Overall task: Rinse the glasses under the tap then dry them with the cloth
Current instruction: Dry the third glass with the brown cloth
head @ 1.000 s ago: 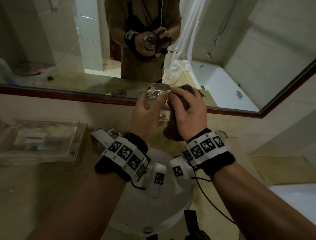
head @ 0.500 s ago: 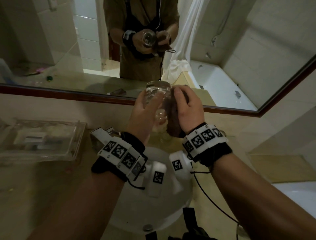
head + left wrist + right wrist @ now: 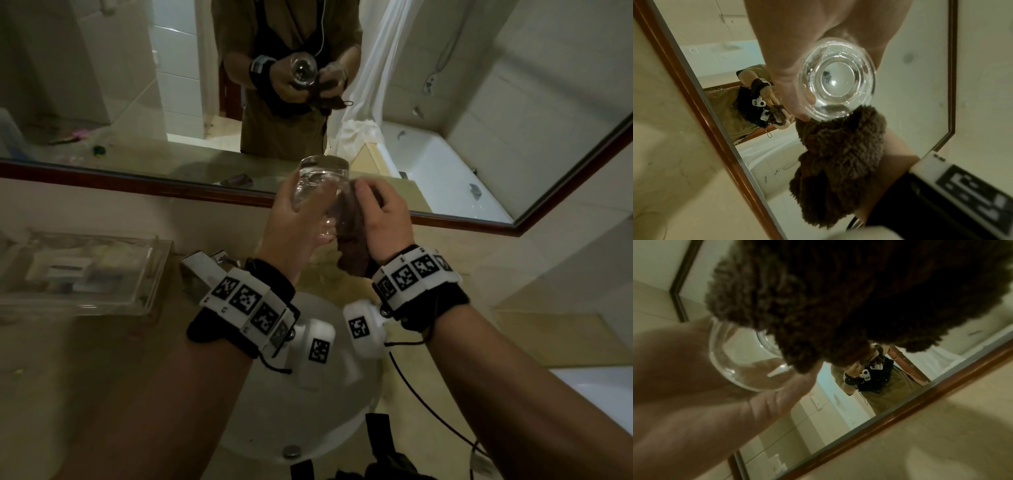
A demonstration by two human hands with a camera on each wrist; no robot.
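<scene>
The left hand (image 3: 291,222) has its fingers (image 3: 777,402) wrapped round a clear glass (image 3: 320,192), gripping it by the side wall; the glass is held up in the air, tilted, with its thick base (image 3: 836,81) turned toward the left wrist. Small droplets cling to the base in the left wrist view. Touching the glass on its right side is a dark brown fluffy cloth (image 3: 349,236) — the right hand (image 3: 383,219) is curled round it, its fingers (image 3: 366,198) pressing the cloth against the glass wall, and a loose fold of cloth (image 3: 838,162) hangs down below the hand. The two hands are just beside each other, with glass and cloth between them. Each wrist carries a band (image 3: 246,305) with black-and-white square markers. Below the hands lies a round white sink (image 3: 308,421) with a drain at its near edge, set in a beige table (image 3: 85,370). Well to the left of the left hand, a clear plastic tray (image 3: 150,270) sits on the table, and a shiny metal piece stands near the left wrist — what it is I cannot tell. Beyond the fingers is a wood-framed mirror (image 3: 137,180) that reflects the person holding glass and cloth.
</scene>
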